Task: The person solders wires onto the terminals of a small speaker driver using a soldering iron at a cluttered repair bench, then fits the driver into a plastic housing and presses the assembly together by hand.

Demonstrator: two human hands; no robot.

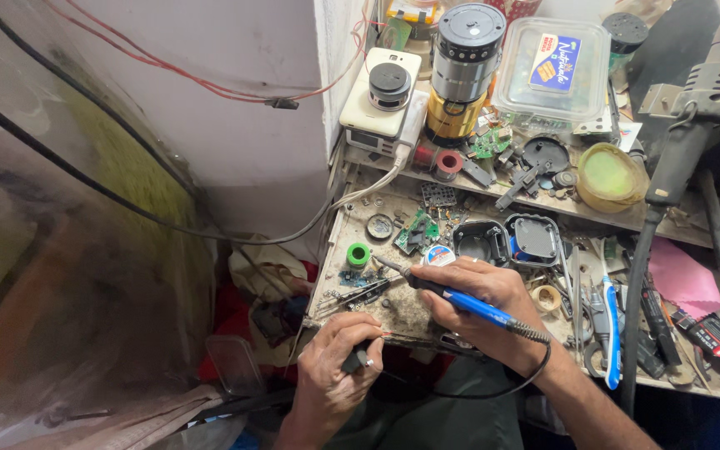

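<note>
My right hand (481, 312) grips a blue-handled soldering iron (460, 300) like a pen, with its dark tip pointing left toward a small blue circuit board (358, 279) on the dirty workbench (393, 312). My left hand (335, 362) sits at the bench's front edge, pinching a small dark part (358, 358) with thin wires running from it. A green spool (358, 254) stands just beyond the board, and a small round tin (438, 255) lies near the iron's handle.
A shelf above holds a cylindrical speaker (460, 71), a white device (381, 100), a clear plastic box (553, 71) and a yellow-green dish (610, 173). Two black open casings (510, 240), pliers, a blue-and-white tool (612, 329) and a pink cloth (683, 279) lie to the right. A wall with cables stands left.
</note>
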